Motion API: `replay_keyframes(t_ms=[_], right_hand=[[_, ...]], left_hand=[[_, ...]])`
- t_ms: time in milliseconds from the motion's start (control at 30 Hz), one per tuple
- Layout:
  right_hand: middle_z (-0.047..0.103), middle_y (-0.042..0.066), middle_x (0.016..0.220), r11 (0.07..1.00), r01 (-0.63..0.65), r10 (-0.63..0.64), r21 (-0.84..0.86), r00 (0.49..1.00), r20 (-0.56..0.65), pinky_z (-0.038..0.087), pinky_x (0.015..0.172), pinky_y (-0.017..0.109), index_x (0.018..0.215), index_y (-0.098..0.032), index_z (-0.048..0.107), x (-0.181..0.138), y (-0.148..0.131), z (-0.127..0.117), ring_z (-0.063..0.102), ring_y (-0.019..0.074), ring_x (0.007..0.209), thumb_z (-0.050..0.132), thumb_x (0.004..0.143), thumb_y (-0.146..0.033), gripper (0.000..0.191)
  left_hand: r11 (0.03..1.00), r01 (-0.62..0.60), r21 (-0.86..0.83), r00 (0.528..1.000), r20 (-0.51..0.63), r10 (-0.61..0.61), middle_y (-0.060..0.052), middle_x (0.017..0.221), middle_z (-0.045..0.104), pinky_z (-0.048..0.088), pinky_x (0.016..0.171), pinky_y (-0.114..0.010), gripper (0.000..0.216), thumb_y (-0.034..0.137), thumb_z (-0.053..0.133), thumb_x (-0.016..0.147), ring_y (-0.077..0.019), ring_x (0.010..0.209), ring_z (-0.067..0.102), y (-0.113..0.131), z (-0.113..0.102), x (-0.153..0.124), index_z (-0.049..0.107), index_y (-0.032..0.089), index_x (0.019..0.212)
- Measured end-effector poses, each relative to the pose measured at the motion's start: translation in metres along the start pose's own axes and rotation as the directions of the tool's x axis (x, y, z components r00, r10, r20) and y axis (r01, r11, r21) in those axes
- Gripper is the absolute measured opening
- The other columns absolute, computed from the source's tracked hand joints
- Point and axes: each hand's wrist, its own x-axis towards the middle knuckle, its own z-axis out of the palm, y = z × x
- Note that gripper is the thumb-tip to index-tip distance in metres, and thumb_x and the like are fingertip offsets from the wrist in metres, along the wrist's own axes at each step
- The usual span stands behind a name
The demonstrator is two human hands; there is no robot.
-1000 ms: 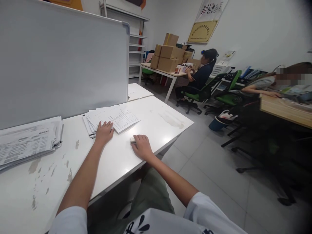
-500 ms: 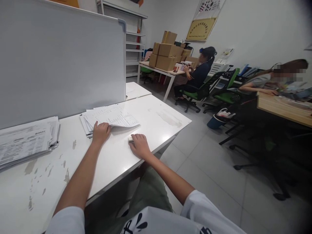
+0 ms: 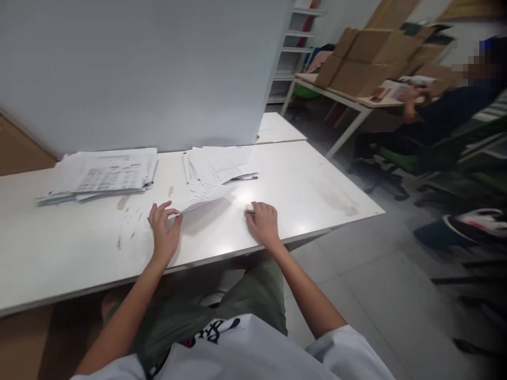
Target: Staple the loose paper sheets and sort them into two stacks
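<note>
My left hand (image 3: 163,232) pinches the near corner of a printed paper sheet (image 3: 208,196) between thumb and forefinger, the other fingers spread. The sheet is lifted and curved above the table, drawn toward me off a paper stack (image 3: 222,161). On the white table (image 3: 301,182), to the right of the sheet, my right hand (image 3: 264,226) is closed around a small off-white block (image 3: 249,208) with a dark lower edge. Most of that block is hidden under the fingers, so its kind cannot be made out.
A thicker pile of printed papers (image 3: 113,171) lies at the left, before a tall whiteboard-like panel (image 3: 158,74). Beyond the table's right end are cardboard boxes (image 3: 356,63) on another table, a seated person (image 3: 447,121) and a blue bin (image 3: 443,232).
My left hand has pulled the top sheet toward me and to the left, off the stack. My right hand still holds the small block. The view has turned to the left.
</note>
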Motion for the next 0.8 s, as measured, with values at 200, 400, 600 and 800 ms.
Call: replay_keyframes(t_ms=[200,400,600,800], right_hand=[[0.056,0.015,0.135,0.946,0.253,-0.227,0.202,0.963,-0.143,0.026,0.113,0.054,0.134,-0.018,0.049,-0.034,-0.006,-0.011,0.045,0.0302,0.132,0.046,0.09,-0.028,0.045],[0.055,0.01,0.139,0.817,0.43,-0.434,0.384,0.897,-0.079,0.029,0.113,0.051,0.139,-0.025,0.047,-0.115,-0.061,-0.011,0.047,0.0278,0.131,0.043,0.085,-0.02,0.055],[0.062,0.01,0.131,0.882,0.351,-0.38,0.314,0.925,0.033,0.033,0.105,0.046,0.129,-0.02,0.059,-0.127,-0.085,-0.022,0.052,0.0272,0.116,0.044,0.079,-0.012,0.052],[0.052,0.014,0.144,0.911,0.35,-0.395,0.22,0.893,0.215,0.027,0.112,0.049,0.137,-0.012,0.052,-0.121,-0.101,-0.039,0.044,0.0298,0.127,0.044,0.084,-0.015,0.054]], left_hand=[[0.992,0.111,-0.067,0.989,-0.088,-0.117,-0.009,0.142,0.052,0.016,0.121,-0.048,0.009,0.028,0.056,0.092,-0.0255,0.151,0.014,0.022,-0.041,-0.09,0.063,0.022,0.09],[0.968,-0.03,-0.248,0.99,0.129,0.064,-0.008,0.116,0.069,0.033,0.115,-0.054,0.023,0.022,0.045,0.096,-0.0274,0.142,0.04,0.02,-0.072,-0.144,0.062,0.022,0.081],[0.901,0.243,-0.359,0.936,-0.158,-0.316,-0.01,0.13,0.06,0.039,0.112,-0.049,0.02,0.033,0.055,0.094,-0.0267,0.135,0.048,0.017,-0.075,-0.164,0.063,0.022,0.109],[0.637,0.541,-0.549,0.802,0.108,-0.587,-0.014,0.14,0.051,0.054,0.089,-0.035,0.057,0.047,0.062,0.089,-0.0195,0.106,0.064,0.043,-0.064,-0.164,0.043,0.027,0.139]])
